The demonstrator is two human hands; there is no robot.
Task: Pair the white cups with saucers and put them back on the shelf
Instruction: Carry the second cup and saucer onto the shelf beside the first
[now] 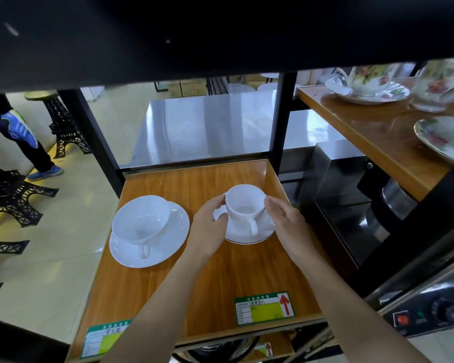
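Bracketing a small white cup (244,205) from both sides, the person's two hands reach in over a wooden shelf (168,289). The cup sits upright on its saucer (247,235), a white plate with a thin dark rim line, toward the back right of the shelf. The left hand (210,226) lies just to the cup's left, its fingers (218,201) curved and touching the cup wall and the saucer's edge. The right hand (286,221) lies just to the cup's right, fingers (270,203) extended and only loosely curled, their tips at the cup's rim. Neither hand is clenched; whether they are gripping the cup or merely resting against it cannot be told. The cup's handle points toward the person, falling in the gap between the two hands, so neither hand holds it. Both hands are about equally near. To the left, apart from this pair, a larger white cup (140,220) already rests on its own large saucer (173,231), handle also toward the person. Judging from this, both pairs appear set on the shelf, and the remaining move is likely a small nudge to centre the cup or a release.
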